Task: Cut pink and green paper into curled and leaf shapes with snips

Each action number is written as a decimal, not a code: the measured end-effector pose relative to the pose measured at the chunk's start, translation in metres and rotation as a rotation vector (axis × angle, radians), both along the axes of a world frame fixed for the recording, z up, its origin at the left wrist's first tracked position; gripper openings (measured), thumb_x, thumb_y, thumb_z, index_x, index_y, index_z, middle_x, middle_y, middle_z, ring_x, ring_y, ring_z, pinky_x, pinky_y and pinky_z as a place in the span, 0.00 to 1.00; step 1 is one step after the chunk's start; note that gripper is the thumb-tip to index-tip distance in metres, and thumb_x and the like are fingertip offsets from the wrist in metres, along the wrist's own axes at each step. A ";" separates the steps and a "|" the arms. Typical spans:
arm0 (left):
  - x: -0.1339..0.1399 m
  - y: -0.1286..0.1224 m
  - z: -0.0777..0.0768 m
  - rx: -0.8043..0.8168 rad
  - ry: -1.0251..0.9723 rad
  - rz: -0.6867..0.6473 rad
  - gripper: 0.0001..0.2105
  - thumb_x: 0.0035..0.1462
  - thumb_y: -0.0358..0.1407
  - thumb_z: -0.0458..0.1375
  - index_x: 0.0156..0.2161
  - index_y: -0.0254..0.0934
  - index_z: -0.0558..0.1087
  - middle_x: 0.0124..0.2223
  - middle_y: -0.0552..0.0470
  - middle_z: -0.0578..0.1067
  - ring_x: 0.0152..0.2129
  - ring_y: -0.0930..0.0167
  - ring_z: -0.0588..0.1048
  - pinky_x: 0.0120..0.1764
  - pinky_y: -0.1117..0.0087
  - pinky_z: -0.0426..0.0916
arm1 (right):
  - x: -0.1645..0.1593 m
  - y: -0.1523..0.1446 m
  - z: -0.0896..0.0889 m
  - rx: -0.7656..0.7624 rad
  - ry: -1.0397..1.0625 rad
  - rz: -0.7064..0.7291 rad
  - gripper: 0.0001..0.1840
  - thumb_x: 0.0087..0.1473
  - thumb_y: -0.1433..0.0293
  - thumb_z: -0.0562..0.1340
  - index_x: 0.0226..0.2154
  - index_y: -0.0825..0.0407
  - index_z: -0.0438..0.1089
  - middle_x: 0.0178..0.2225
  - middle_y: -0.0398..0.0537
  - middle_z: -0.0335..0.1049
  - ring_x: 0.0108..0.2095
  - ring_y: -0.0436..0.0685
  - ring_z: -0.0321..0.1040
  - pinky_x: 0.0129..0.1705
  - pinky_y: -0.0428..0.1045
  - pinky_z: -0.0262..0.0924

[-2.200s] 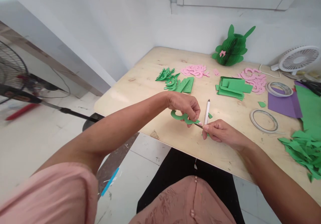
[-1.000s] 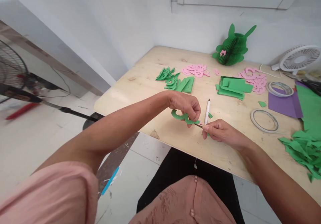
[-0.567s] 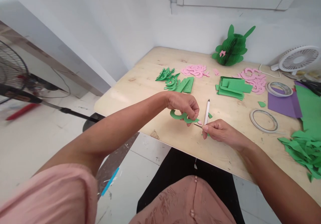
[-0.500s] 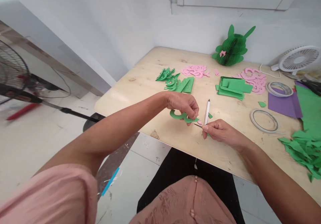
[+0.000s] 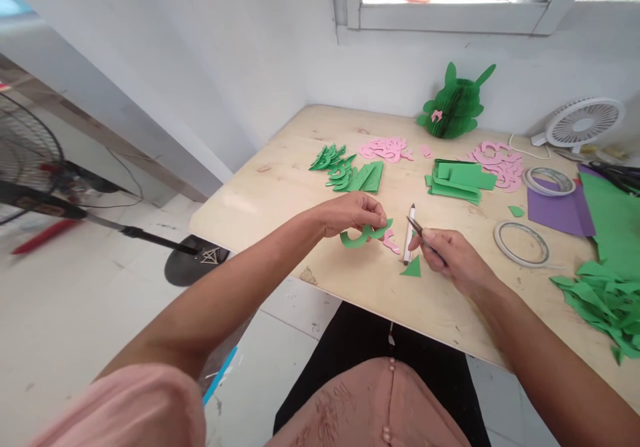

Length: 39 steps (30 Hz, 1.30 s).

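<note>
My left hand (image 5: 357,213) pinches a curvy green paper cutout (image 5: 356,237) above the front part of the table. My right hand (image 5: 447,255) is closed around a slim, dark, pointed metal tool (image 5: 416,225); its exact kind is hard to make out. The tool's tip points up and left, apart from the cutout. Beneath it a white marker (image 5: 409,243) lies on the tabletop. A green paper scrap (image 5: 412,267) is near the marker's lower end, and a pink paper piece (image 5: 392,241) lies between the marker and the cutout.
Green cutouts (image 5: 341,172), pink cutouts (image 5: 385,149) and folded green paper (image 5: 460,180) lie farther back. A green honeycomb paper figure (image 5: 453,103) stands by the wall. Tape rolls (image 5: 521,261), purple paper (image 5: 560,212), green scraps (image 5: 603,303) and a small white fan (image 5: 583,125) are at right.
My right hand has shifted slightly right, and its tool now points upward, away from the cutout. The green cutout has turned in my left hand. The green scrap by the marker now shows.
</note>
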<state>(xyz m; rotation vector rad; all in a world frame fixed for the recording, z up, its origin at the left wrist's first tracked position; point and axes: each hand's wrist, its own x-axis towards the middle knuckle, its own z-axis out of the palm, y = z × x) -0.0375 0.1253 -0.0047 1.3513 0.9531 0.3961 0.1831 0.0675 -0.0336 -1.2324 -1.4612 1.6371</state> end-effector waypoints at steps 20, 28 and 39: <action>0.036 -0.039 -0.010 -0.029 -0.039 0.143 0.10 0.51 0.39 0.58 0.32 0.32 0.75 0.27 0.51 0.74 0.21 0.78 0.68 0.26 0.75 0.61 | -0.001 0.002 -0.001 0.024 0.084 -0.303 0.12 0.43 0.63 0.67 0.23 0.54 0.66 0.15 0.34 0.47 0.16 0.44 0.38 0.18 0.46 0.30; 0.016 -0.055 -0.012 -0.211 -0.133 0.281 0.14 0.52 0.41 0.59 0.37 0.31 0.75 0.32 0.47 0.76 0.28 0.71 0.75 0.37 0.67 0.70 | 0.001 0.004 0.001 -0.006 0.110 -0.322 0.13 0.41 0.63 0.67 0.24 0.54 0.65 0.14 0.33 0.44 0.16 0.43 0.36 0.18 0.46 0.29; 0.006 -0.071 -0.024 -0.188 -0.168 0.283 0.15 0.46 0.32 0.64 0.42 0.32 0.74 0.30 0.46 0.78 0.28 0.71 0.77 0.35 0.71 0.71 | 0.001 0.005 0.001 -0.001 0.102 -0.329 0.14 0.40 0.62 0.67 0.23 0.53 0.65 0.15 0.33 0.45 0.15 0.43 0.35 0.18 0.46 0.28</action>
